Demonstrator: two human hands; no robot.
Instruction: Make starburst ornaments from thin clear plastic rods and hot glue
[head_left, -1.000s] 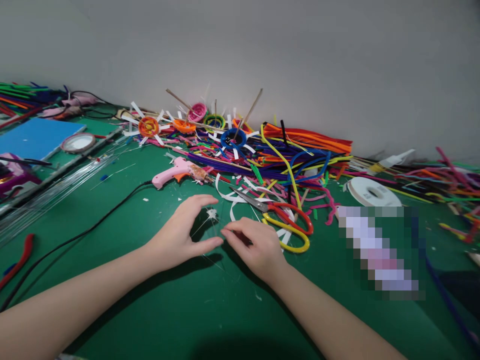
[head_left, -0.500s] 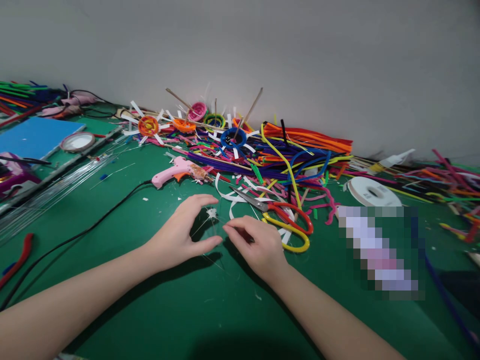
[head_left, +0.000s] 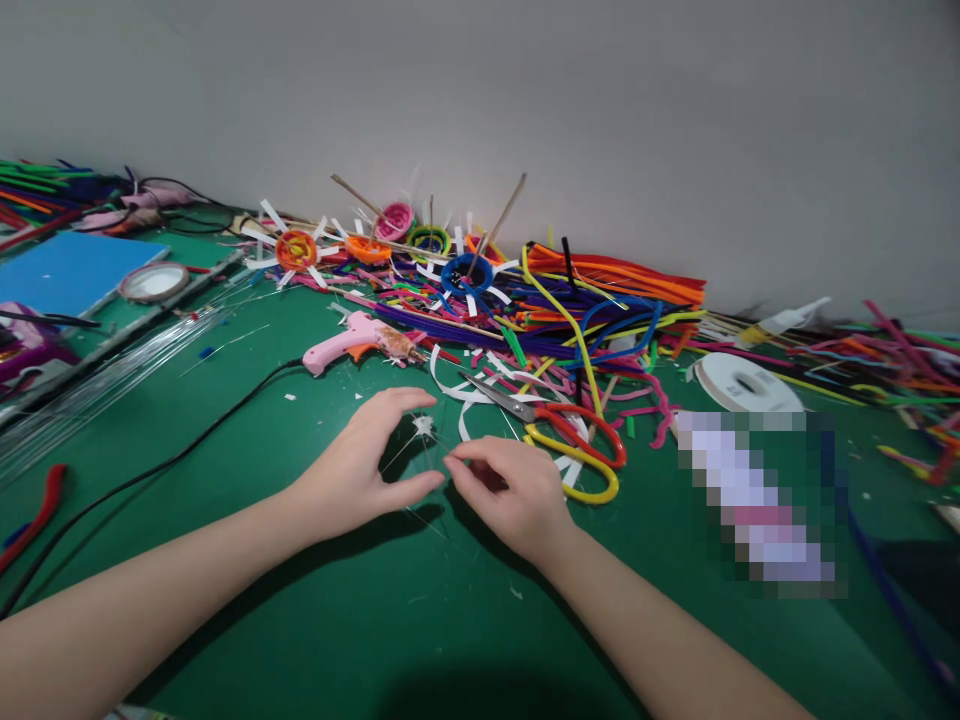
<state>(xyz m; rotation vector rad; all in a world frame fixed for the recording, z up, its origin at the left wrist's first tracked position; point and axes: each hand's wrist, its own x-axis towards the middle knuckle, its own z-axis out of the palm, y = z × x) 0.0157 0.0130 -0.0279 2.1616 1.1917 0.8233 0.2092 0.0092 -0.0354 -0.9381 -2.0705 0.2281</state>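
Observation:
My left hand [head_left: 367, 455] curves open, thumb and fingers apart, around a small white star-like piece [head_left: 423, 427] with thin clear strands running out of it. My right hand [head_left: 514, 485] is closed in a pinch at the end of one of these fine strands, just right of the white piece. The strands are too thin to follow fully. Right behind my right hand lie scissors [head_left: 574, 450] with red and yellow handles. A pink glue gun [head_left: 356, 340] rests beyond my left hand, its black cord running to the left.
Colourful pipe cleaners [head_left: 615, 275] pile up along the wall, with small bowl shapes bearing white strips, such as a blue one [head_left: 466, 277]. A white ribbon spool [head_left: 746, 383] sits right; a tape roll [head_left: 155, 283] and blue board [head_left: 82, 268] lie left. Clear strands [head_left: 142, 365] stretch across the left side.
Almost nothing differs. My right hand's fingertips have shifted very slightly, still pinched; my left hand stays in the same open curve around the white piece.

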